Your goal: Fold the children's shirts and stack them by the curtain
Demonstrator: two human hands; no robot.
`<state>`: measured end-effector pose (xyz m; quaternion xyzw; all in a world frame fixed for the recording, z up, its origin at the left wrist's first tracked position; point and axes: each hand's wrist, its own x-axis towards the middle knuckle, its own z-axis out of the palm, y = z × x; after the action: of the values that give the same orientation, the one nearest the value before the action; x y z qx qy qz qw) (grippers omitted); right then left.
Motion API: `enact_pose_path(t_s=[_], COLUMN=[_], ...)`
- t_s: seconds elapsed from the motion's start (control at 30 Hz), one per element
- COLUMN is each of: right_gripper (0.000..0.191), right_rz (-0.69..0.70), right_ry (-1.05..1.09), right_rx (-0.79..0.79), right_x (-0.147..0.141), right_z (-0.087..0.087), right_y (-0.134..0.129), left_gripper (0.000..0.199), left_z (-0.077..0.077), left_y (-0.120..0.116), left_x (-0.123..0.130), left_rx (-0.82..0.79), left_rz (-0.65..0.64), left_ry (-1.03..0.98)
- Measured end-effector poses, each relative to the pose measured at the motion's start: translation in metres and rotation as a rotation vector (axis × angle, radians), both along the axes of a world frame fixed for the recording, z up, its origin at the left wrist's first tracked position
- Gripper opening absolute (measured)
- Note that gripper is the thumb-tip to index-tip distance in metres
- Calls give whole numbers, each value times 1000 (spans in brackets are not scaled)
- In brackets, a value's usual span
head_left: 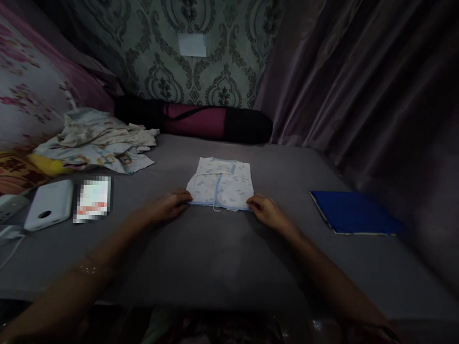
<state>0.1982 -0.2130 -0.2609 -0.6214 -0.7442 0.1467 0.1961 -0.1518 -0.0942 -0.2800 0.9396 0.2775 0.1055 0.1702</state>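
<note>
A small white baby shirt with a pale print and blue trim lies folded on the grey bed surface. Thin white ties stick out at the middle of its near edge. My left hand pinches the near left corner of the shirt between thumb and fingers. At the near right corner, my right hand grips the cloth the same way. The shirt lies flat between both hands.
Crumpled printed cloths lie at the back left. A white power bank, a blurred-out flat item and a power strip are at left. A blue folded cloth lies right. A long maroon-black bag lines the wall.
</note>
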Motion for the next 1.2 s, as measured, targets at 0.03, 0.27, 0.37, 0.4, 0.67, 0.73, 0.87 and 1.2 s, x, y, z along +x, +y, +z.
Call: enact_pose_path(t_s=[0.03,0.27,0.37,0.4,0.67,0.73,0.87,1.2], right_gripper=[28,31,35,39,46,44,38,35], right_rz=[67,197,203,204,235,221,221,-9], right_ry=[-43,-299,-379,-387,-224,-176,-4,338], right_rx=[9,90,63,49,138,169,164,142], right_x=[4,6,4,4,17,22,30,33], right_z=[-1,-13,-10,-9,-21,-27,-37,-34], right_y=[-3,-9,-10,-9,1,6,18,67], left_gripper=[34,32,34,35,40,39,35,46], left_z=[0,-10,-16,-17,-26,-29,-31,9], left_y=[0,4,6,7,17,22,32,42], left_x=[0,3,1,0,-7,-8,-5,34], left_rx=[10,151,198,209,221,176,45,-377], left_rz=[5,-50,-54,-61,-102,-106,-110,314], left_ry=[9,27,1,-21,-192,-201,-269,-454])
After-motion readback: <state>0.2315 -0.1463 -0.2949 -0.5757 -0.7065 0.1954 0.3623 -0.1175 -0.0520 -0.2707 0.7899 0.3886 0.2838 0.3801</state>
